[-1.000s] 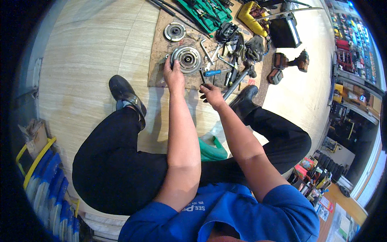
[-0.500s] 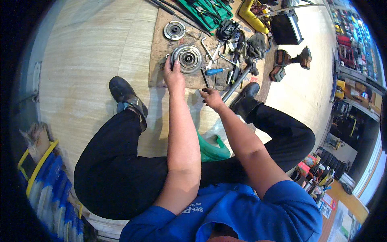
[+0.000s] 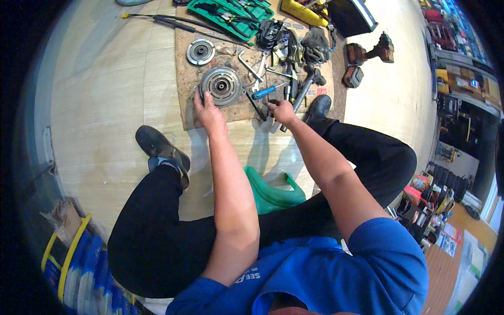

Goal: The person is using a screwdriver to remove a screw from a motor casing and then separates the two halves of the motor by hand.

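I see a dull grey metal disc [image 3: 221, 85] under my left hand [image 3: 209, 111], on a rough brown cardboard sheet [image 3: 190, 107]; at twelve o'clock, a glossy green plastic tray [image 3: 202, 9]; pale, smooth wooden floor [image 3: 105, 89].
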{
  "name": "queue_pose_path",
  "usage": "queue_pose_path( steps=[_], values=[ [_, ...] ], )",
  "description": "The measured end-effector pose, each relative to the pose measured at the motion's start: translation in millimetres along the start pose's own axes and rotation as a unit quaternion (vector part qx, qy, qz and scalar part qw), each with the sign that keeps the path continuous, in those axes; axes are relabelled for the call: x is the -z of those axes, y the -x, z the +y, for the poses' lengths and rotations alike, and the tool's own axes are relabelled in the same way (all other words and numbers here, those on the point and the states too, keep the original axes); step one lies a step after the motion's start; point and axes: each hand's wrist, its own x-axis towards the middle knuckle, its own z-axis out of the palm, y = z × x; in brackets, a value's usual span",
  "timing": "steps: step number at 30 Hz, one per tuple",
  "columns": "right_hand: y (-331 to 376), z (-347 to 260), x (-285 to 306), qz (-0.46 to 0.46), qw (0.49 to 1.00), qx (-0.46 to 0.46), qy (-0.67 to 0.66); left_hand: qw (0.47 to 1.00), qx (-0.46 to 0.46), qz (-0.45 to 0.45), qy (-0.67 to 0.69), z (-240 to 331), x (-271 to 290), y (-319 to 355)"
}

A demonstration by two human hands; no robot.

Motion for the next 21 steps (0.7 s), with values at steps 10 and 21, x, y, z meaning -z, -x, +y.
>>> queue_pose_path(
  steps=[10, 21],
  values=[
    [-27.0, -28.3, 16.4, 0.015, 1.000, -0.011, 0.006, 1.000, 0.004, 0.025, -0.014, 11.4, -0.5, 8.7],
    [-24.4, -58.5, -1.7, 0.072, 0.990, 0.020, 0.118, 0.997, -0.057, -0.005, -0.051, -0.6, 11.0, -0.8]
  ],
)
